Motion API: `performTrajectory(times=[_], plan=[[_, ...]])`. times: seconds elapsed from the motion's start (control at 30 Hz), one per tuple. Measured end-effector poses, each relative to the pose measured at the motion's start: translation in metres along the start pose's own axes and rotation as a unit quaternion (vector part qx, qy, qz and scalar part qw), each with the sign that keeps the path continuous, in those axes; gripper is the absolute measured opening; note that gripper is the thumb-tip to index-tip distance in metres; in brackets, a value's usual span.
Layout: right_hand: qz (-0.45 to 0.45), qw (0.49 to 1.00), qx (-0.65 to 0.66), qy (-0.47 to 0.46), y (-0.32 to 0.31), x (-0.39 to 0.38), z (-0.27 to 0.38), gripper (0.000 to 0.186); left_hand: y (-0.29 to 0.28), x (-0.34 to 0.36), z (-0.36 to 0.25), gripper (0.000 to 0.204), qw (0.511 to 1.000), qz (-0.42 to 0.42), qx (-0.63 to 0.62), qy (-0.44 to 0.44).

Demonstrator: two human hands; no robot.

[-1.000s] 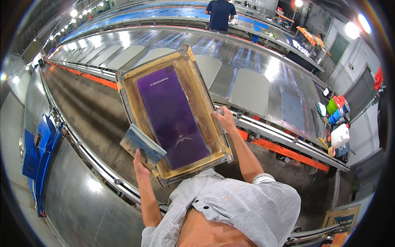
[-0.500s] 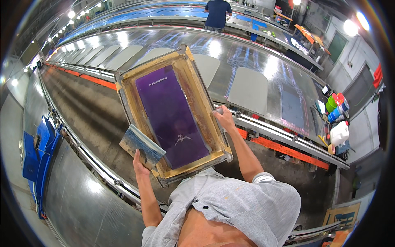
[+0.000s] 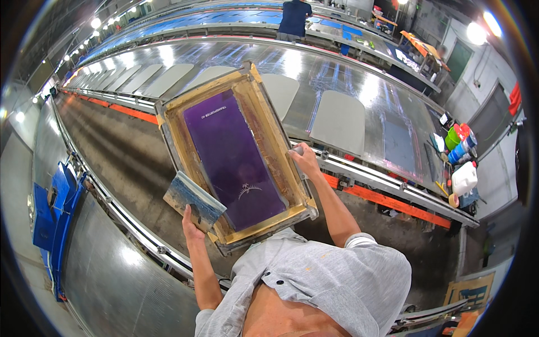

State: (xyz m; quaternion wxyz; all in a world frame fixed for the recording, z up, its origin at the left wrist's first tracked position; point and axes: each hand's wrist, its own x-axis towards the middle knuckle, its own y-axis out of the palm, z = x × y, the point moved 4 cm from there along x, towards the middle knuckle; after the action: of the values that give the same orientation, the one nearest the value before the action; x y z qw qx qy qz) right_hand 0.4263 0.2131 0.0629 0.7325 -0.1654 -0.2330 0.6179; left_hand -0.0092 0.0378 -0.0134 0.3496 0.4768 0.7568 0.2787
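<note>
- The framed screen (image 3: pixel 236 160) sits at the centre of the frame, tilted, its lower end near the grey shirt (image 3: pixel 317 272). With one side grip evident, its weight could swing it round or let the far end dip.
- The right hand (image 3: pixel 305 161) has its fingers curled on the screen's right edge; a slip there would likely let that side drop. Something pale shows beside the thumb, too small to identify.
- The left hand (image 3: pixel 192 226), at lower centre-left, grasps the blue-stained squeegee (image 3: pixel 193 197), thumb on its near face. The other fingers are hidden behind, so I cannot tell whether any also support the screen.
- The squeegee overlaps the screen's lower left edge; contact is hard to judge. If its wrist turns, the blade could scrape the purple panel (image 3: pixel 238 168) or smear residue on it.
- Beyond, the long table (image 3: pixel 387 106) carries pale rounded panels (image 3: pixel 338 123); a careless turn could knock the screen's corner against the metal rail (image 3: pixel 382 182) or mark a panel. Whether the far end touches the table is unclear, and the screen covers part of one panel.
- At the upper edge, a co-worker (image 3: pixel 295 19) is cut off above the shoulders.
- At far right, the containers around the white jug (image 3: pixel 464 178) crowd together and blur into one another.
</note>
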Motion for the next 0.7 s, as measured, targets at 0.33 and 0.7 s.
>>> performTrajectory(times=[0.33,0.7], plan=[[-0.007,1.000,-0.001,-0.001,-0.0005,0.0009,-0.0023,0.044,0.0047,-0.0025,0.0000,0.048,1.000,-0.007,0.018,0.008],[-0.001,1.000,0.010,0.010,0.0010,0.0002,-0.0019,0.044,-0.0013,0.0002,-0.0007,0.050,1.000,-0.010,0.005,0.003]])
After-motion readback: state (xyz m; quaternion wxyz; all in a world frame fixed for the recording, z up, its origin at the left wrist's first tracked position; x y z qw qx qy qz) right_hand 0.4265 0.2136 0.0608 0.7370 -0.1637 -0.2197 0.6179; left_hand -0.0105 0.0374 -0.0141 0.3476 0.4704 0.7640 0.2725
